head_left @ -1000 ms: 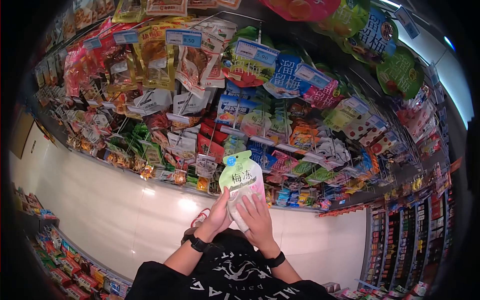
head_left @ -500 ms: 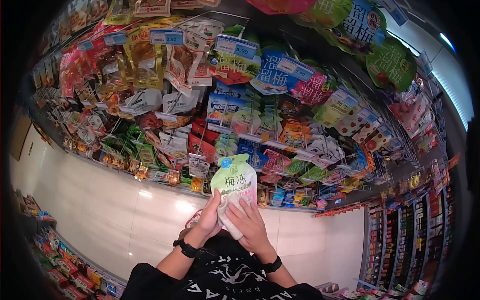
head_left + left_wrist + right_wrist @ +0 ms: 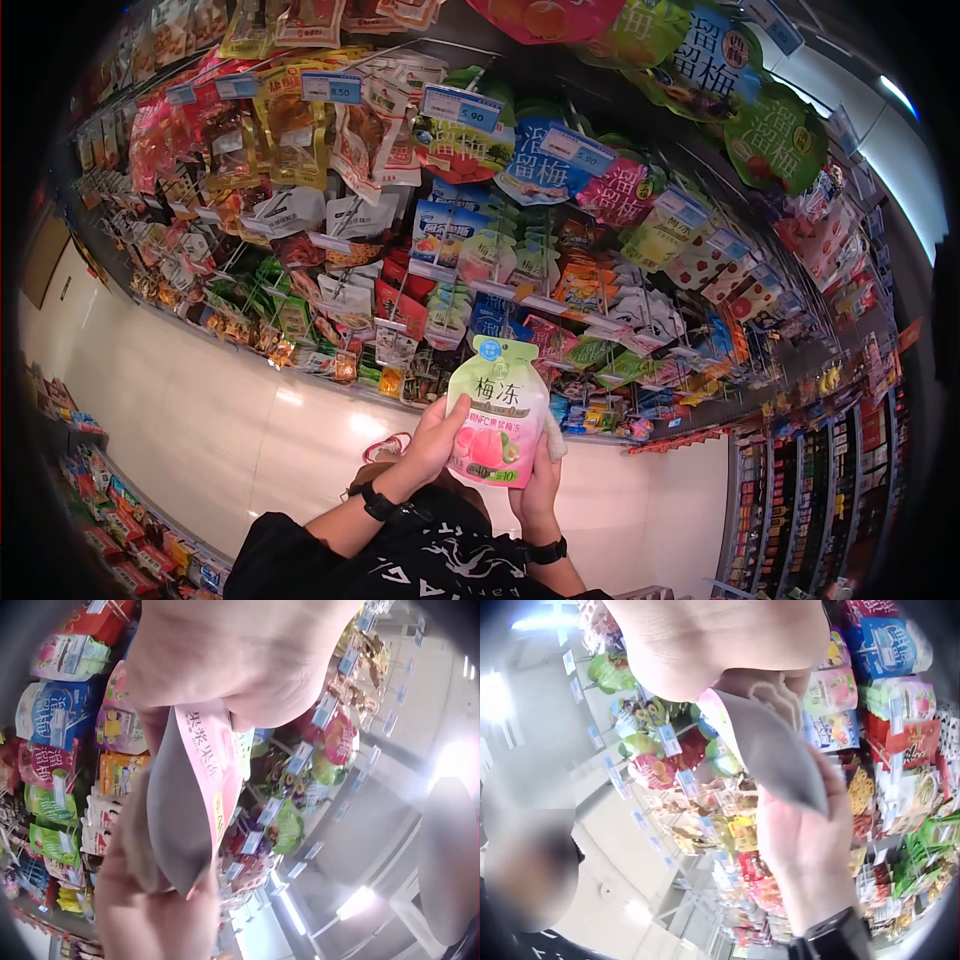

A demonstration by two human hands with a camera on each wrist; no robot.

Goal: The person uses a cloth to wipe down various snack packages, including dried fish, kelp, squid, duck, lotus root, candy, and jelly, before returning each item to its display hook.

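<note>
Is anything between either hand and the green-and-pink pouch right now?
Nothing visible. The left hand grips the pouch along its left edge and the right hand holds its right edge from behind. The pouch is up in front of the snack rack, apart from the hanging packets.

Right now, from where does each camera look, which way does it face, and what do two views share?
Head: worn on the head, looks forward at the snack rack; both forearms show, left hand and right hand gripping the pouch.
Left wrist: at the left palm, looking past the pouch toward the rack and ceiling lights.
Right wrist: at the right palm, looking at the pouch and the left hand.
Shared: all three views show the pouch.
</note>
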